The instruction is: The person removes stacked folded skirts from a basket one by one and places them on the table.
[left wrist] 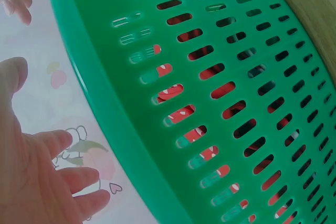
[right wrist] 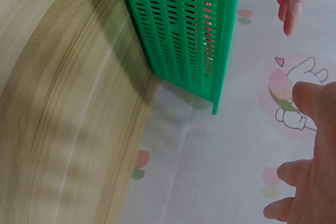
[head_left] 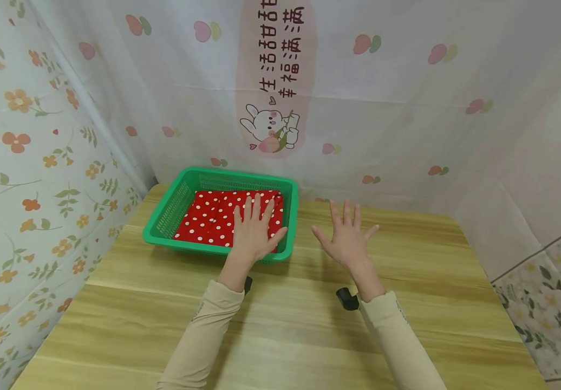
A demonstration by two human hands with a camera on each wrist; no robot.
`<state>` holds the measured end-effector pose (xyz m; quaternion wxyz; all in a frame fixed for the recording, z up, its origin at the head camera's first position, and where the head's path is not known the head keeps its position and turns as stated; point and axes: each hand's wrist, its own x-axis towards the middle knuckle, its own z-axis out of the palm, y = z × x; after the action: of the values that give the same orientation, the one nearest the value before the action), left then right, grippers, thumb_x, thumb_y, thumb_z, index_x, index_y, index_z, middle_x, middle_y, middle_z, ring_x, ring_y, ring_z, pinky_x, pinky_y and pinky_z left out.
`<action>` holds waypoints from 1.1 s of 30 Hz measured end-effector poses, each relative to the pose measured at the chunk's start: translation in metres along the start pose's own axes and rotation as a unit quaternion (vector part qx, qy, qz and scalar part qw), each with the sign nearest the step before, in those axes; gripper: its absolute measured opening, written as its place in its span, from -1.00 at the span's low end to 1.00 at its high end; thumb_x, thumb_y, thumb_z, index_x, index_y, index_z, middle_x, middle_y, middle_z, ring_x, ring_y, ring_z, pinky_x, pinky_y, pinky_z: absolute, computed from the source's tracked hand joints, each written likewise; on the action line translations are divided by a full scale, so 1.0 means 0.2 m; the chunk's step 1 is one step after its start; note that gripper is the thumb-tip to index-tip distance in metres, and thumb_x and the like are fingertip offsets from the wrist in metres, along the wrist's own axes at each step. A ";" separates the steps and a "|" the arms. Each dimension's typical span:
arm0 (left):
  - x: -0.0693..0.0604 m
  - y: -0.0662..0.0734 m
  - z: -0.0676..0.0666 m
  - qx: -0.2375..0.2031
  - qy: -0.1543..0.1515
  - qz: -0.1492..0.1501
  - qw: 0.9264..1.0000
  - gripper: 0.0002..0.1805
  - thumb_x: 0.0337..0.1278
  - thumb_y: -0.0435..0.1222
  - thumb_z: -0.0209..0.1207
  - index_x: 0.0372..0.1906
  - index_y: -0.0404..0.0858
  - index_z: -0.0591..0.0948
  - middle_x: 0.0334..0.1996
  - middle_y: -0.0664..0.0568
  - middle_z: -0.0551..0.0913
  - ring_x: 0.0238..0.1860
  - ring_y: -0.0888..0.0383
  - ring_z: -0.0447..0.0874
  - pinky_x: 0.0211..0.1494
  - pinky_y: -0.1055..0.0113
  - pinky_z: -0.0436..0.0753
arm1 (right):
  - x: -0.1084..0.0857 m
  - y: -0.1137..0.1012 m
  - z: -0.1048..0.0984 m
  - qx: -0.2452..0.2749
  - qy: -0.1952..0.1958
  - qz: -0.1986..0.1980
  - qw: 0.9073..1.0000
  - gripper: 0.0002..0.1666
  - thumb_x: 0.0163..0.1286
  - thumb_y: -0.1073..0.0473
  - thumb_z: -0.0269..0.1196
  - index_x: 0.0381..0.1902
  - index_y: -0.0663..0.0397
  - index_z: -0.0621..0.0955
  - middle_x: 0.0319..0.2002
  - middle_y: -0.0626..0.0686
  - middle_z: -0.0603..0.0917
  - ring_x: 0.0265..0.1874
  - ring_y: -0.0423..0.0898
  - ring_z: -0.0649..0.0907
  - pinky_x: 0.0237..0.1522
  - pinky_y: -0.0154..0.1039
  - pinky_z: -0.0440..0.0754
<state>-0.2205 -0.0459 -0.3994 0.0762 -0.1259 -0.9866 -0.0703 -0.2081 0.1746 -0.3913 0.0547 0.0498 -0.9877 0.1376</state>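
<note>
In the head view a green plastic basket [head_left: 222,174] stands at the back left of the table, with a folded red cloth with white dots [head_left: 207,219] lying in it. My left hand [head_left: 253,233] is held above the basket's front right part, fingers straight and spread, holding nothing. To the right of the basket, my right hand [head_left: 347,242] hovers over the table, fingers spread and holding nothing. The left wrist view shows the slotted basket wall [left wrist: 210,98] close up, with red cloth through the slots and the left hand [left wrist: 47,177] beyond the rim.
The wood-grain table [head_left: 280,336] reaches to a white printed curtain [head_left: 383,108] at the back. A flowered curtain [head_left: 32,162] hangs along the left side. A black wrist mount [head_left: 347,298] sits under the right wrist.
</note>
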 end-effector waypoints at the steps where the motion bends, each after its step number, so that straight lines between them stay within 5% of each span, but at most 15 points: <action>1: 0.00 0.00 0.00 0.001 0.000 0.000 1.000 -0.16 0.19 0.18 -0.07 0.48 -0.10 0.02 0.44 -0.20 -0.03 0.43 -0.18 -0.14 0.39 -0.17 -0.09 | 0.00 0.00 0.00 0.000 -0.002 0.001 1.000 -0.02 0.32 -0.42 -0.09 0.49 -0.02 -0.02 0.45 0.30 -0.20 0.40 0.30 -0.24 0.01 0.62 -0.30; 8: -0.01 -0.02 -0.02 -0.006 -0.008 -0.011 1.000 -0.15 0.20 0.18 -0.08 0.48 -0.11 0.00 0.45 -0.21 -0.05 0.44 -0.18 -0.18 0.40 -0.16 -0.12 | 0.00 -0.02 0.00 0.013 -0.001 -0.011 1.000 -0.03 0.33 -0.37 -0.04 0.48 0.02 -0.01 0.45 0.31 -0.19 0.40 0.30 -0.24 0.03 0.61 -0.29; 13: -0.02 -0.08 -0.04 -0.025 -0.017 -0.029 0.999 -0.15 0.19 0.12 0.00 0.47 -0.16 0.02 0.43 -0.26 0.00 0.43 -0.20 -0.16 0.38 -0.18 -0.09 | 0.01 -0.04 0.00 0.034 0.005 -0.028 0.999 -0.03 0.33 -0.33 0.01 0.48 0.03 -0.02 0.44 0.32 -0.14 0.39 0.33 -0.08 0.04 0.60 -0.07; 19: -0.04 -0.21 -0.07 -0.053 -0.023 -0.069 0.996 -0.17 0.14 0.00 0.13 0.42 -0.28 0.12 0.37 -0.33 0.11 0.40 -0.26 -0.09 0.36 -0.22 -0.06 | 0.03 -0.09 0.02 0.089 0.031 -0.075 0.993 -0.07 0.34 -0.20 0.11 0.45 0.14 0.04 0.39 0.36 0.07 0.28 0.37 0.21 0.07 0.38 0.31; 25: -0.06 -0.37 -0.11 -0.092 -0.052 -0.114 0.988 -0.21 0.16 -0.06 0.12 0.38 -0.38 0.15 0.31 -0.37 0.21 0.35 -0.31 0.03 0.33 -0.26 -0.02 | 0.05 -0.17 0.03 0.160 0.040 -0.089 0.982 -0.17 0.35 -0.05 0.16 0.38 0.31 0.16 0.28 0.39 0.28 0.26 0.30 0.29 0.19 0.21 0.31; 33: -0.06 -0.55 -0.23 -0.138 -0.098 -0.170 0.971 -0.25 0.21 -0.07 0.05 0.34 -0.47 0.17 0.10 -0.40 0.44 0.10 -0.30 0.42 0.13 -0.18 0.39 | 0.11 -0.28 0.07 0.202 0.028 -0.094 0.974 -0.28 0.32 0.04 0.22 0.27 0.40 0.31 0.15 0.36 0.45 0.14 0.23 0.44 0.11 0.10 0.45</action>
<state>-0.2310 -0.1607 -0.3698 -0.0517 0.0276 -0.9770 -0.2051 -0.2241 0.1157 -0.3877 0.0843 0.1480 -0.9284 0.3304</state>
